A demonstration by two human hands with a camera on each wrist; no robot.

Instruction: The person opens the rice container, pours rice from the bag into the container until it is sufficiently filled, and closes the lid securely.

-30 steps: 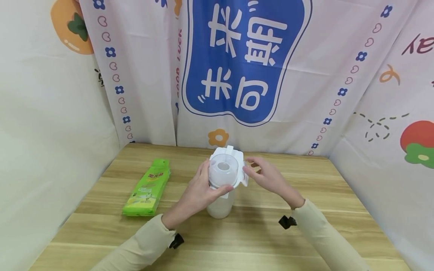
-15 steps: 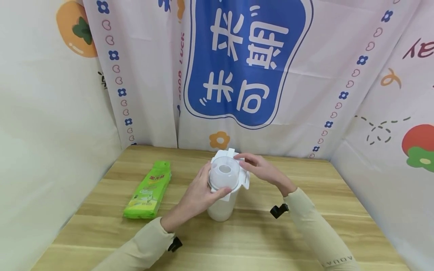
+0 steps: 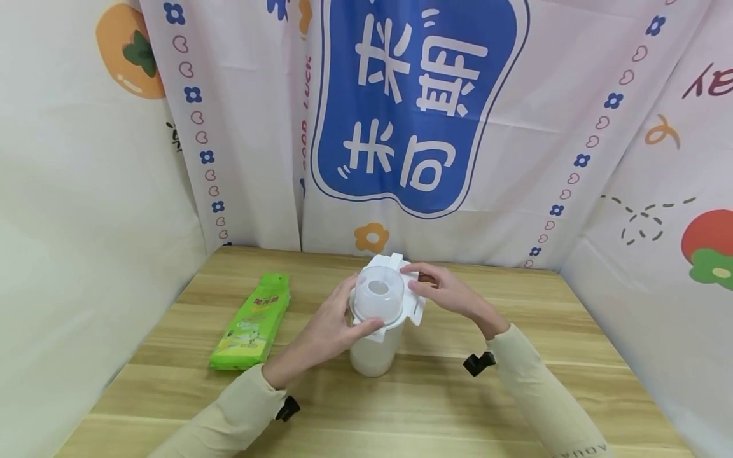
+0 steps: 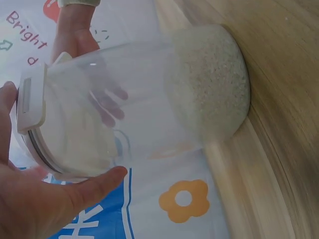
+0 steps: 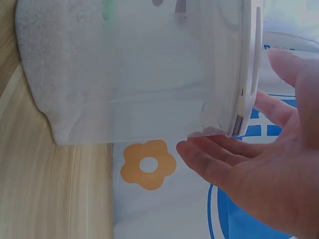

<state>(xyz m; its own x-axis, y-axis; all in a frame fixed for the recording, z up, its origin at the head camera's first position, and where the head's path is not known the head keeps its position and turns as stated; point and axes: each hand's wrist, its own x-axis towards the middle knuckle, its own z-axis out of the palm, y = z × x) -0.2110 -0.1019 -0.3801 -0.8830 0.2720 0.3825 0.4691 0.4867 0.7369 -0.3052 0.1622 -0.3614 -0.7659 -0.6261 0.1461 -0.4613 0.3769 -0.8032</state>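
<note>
A clear storage canister [image 3: 373, 356] with a white lid [image 3: 413, 308] stands upright on the table. Pale, rice-like grains [image 4: 212, 82] fill its lower part. On the lid sits a clear round cup [image 3: 378, 306], with latch flaps spread out around the edge. My left hand [image 3: 329, 326] grips the lid end from the left, its thumb across the front. At the back right corner, my right hand [image 3: 452, 294] has loosely bent fingers by the lid; in the right wrist view its fingertips [image 5: 192, 155] are right beside the canister's upper edge and the thumb stands apart.
A green flat packet [image 3: 252, 327] lies on the wooden table [image 3: 446, 407] to the left of the canister. Printed fabric hangs [image 3: 258, 159] close behind the table's back edge and along both sides.
My right hand has moved from the right-hand flap to the lid's back right corner, then slightly outward. The canister has turned a little, while my left hand keeps its grip.
</note>
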